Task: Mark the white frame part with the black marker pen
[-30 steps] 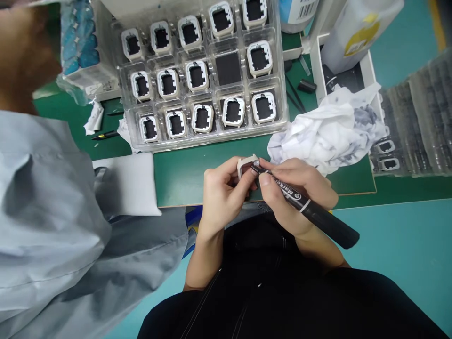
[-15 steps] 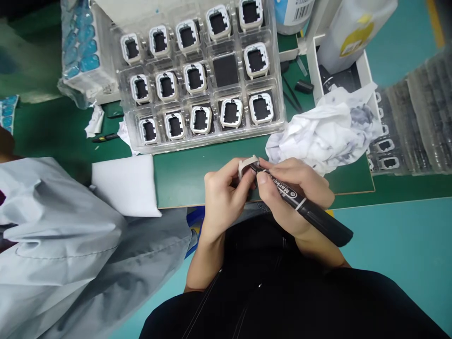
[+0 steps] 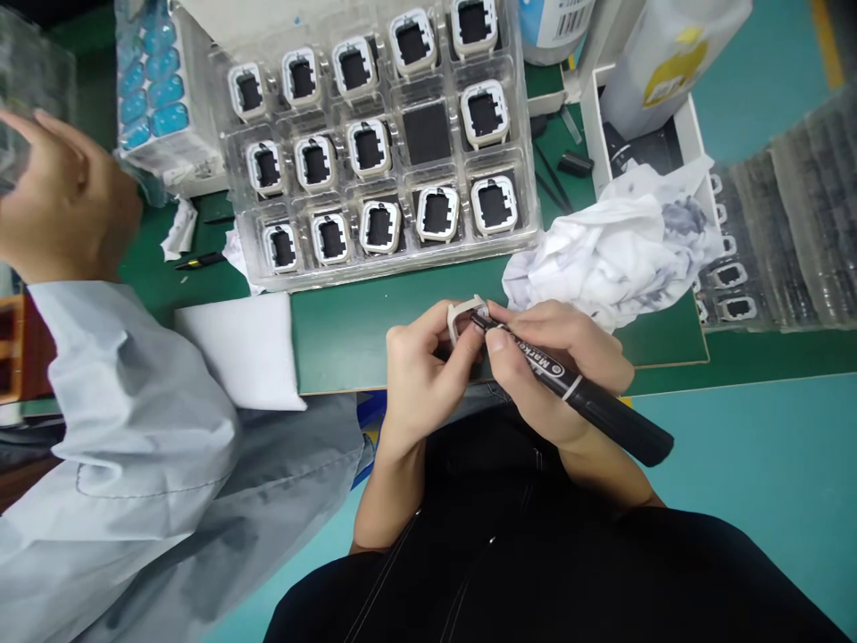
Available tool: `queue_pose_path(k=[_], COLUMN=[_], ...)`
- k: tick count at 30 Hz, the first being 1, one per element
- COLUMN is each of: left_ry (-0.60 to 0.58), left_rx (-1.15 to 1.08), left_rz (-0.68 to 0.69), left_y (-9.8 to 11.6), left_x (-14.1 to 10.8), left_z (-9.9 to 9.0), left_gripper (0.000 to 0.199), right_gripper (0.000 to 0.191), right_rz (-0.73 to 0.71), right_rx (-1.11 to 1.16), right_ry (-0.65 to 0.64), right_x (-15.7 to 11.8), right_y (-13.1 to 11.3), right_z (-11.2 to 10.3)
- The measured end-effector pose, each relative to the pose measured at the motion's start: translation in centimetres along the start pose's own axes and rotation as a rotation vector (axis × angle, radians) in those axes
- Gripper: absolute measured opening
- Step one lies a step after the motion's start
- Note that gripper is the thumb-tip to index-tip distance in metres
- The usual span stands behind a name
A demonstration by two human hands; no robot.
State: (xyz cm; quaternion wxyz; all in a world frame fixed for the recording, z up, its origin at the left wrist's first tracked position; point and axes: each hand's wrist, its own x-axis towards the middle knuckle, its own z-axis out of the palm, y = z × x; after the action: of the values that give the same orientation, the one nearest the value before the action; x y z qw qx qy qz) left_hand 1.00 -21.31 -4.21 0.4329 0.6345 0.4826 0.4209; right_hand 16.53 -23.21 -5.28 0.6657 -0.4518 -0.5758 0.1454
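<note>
Between the thumb and fingers of my left hand (image 3: 425, 371) is a small beige watch-case frame (image 3: 461, 313), tilted on its side near the table's front edge. My right hand (image 3: 562, 366) grips a black marker pen (image 3: 576, 393), whose tip points into the frame and seems to touch its inner side. Fingers hide part of the frame. Beyond my hands, a clear plastic tray (image 3: 402, 259) holds rows of similar frames on black pads; one pocket (image 3: 428, 132) shows only its black pad.
A crumpled white cloth (image 3: 603, 254) lies right of the tray, before a white box (image 3: 696, 134) with a bottle (image 3: 676, 71). A white foam pad (image 3: 237, 348) lies left. A co-worker's hand (image 3: 67, 201) and grey sleeve (image 3: 134, 375) are at far left. Stacked trays (image 3: 803, 214) stand right.
The frame in my left hand has turned slightly, showing more of its opening. My right hand keeps the marker nearly in place. The co-worker's hand has come into view at the left.
</note>
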Motion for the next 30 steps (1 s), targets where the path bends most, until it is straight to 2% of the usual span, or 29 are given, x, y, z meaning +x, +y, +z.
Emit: queue_pose_path(k=[5,10,15,18,21,24,27,30], left_ry=[-0.031,-0.060,-0.054,-0.049,-0.069,-0.088,-0.114,-0.136], left_rx=[-0.185,-0.297,-0.366,-0.392,-0.438,-0.456,-0.446,-0.415], left_rz=[-0.162,-0.247,-0.238,-0.231,-0.218,-0.229,-0.215,-0.185], left_y=[0.24,0.73,0.90,0.52,0.09,-0.03,0.16,0.37], left_x=[0.19,0.50,0.69,0.58,0.43,0.45,0.68,0.90], left_z=[-0.08,-0.18,-0.32,-0.51,-0.69,-0.80,-0.87,-0.95], left_gripper=[0.032,0.031,0.029,0.027,0.027,0.031,0.033,0.033], right_gripper=[0.019,0.022,0.020,0.022,0.025,0.025,0.024,0.030], right_rz=[0.025,0.103,0.094,0.109,0.063,0.059,0.072,0.005], right_rx=[0.027,0.075,0.117,0.126,0.140,0.147,0.170,0.208], right_ry=[0.021,0.036,0.076,0.064,0.047,0.007,0.020,0.044], right_x=[-0.03,-0.61,-0.79,-0.73,-0.57,-0.42,-0.41,-0.54], right_y=[-0.41,-0.50,-0.43,-0.38,-0.35,-0.49,-0.62,-0.28], right_z=[0.03,0.10,-0.01,-0.27,-0.44,-0.43,-0.27,-0.10])
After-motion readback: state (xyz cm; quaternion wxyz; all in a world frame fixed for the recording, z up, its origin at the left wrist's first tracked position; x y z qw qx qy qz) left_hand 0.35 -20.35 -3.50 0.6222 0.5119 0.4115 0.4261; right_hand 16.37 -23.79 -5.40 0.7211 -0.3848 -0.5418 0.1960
